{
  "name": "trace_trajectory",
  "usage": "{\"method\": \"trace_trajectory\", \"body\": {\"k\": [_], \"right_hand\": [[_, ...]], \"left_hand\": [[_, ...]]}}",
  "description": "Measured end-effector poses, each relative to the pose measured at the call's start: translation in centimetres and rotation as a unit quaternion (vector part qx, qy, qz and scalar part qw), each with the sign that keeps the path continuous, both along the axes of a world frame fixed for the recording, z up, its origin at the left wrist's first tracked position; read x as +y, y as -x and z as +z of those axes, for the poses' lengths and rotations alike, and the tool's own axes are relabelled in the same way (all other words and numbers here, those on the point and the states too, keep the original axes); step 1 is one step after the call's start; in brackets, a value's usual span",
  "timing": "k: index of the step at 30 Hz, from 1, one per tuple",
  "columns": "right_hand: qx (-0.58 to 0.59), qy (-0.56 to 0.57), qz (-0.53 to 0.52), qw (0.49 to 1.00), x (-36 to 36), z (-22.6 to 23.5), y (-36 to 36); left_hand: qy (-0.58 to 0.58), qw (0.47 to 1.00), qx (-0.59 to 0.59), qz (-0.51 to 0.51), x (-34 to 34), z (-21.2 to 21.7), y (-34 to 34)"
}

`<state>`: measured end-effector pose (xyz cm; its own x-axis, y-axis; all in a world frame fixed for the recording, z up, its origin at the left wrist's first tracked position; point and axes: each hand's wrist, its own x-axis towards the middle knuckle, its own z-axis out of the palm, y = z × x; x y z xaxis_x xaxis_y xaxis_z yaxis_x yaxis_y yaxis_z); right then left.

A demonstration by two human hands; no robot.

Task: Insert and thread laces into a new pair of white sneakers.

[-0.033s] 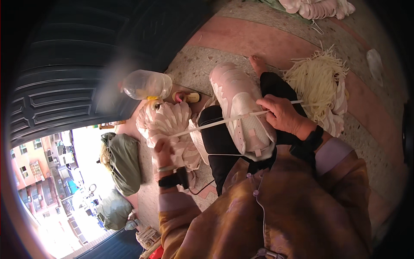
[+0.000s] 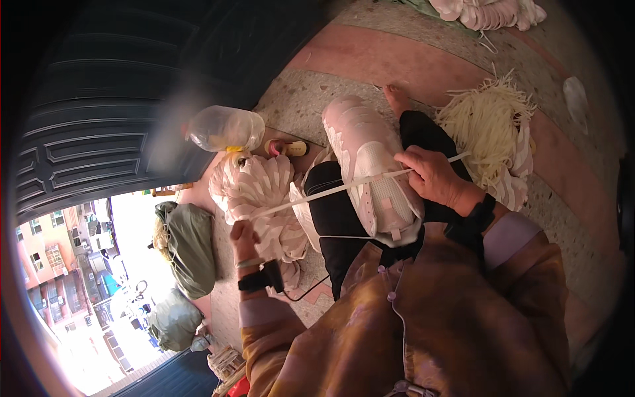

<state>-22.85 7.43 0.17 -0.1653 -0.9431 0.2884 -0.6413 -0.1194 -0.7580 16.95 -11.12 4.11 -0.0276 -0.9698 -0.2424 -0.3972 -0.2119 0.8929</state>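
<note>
Left hand [image 2: 245, 239], centre-left, and right hand [image 2: 436, 177], centre-right, both grip a lace [image 2: 317, 194] across the shoe [image 2: 352, 132]; I'd say lacing's barely begun, most remaining.

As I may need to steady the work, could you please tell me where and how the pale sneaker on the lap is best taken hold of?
Probably by its rounded toe, gripped across both sides from the far end: the sneaker points away from the person, and the white lace in the right hand crosses around its middle, leaving the toe free.
</note>
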Motion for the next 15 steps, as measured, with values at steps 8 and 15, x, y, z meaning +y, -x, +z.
{"method": "trace_trajectory", "body": {"k": [8, 15], "right_hand": [[0.023, 0.041, -0.02, 0.999, -0.2, -0.3, -0.4], [0.112, 0.002, -0.015, 0.994, 0.7, 2.1, 0.5]], "left_hand": [[0.178, 0.881, -0.358, -0.251, 4.5, 1.1, 6.2], [0.317, 0.839, -0.221, -0.383, 7.8, -1.5, 15.5]]}}
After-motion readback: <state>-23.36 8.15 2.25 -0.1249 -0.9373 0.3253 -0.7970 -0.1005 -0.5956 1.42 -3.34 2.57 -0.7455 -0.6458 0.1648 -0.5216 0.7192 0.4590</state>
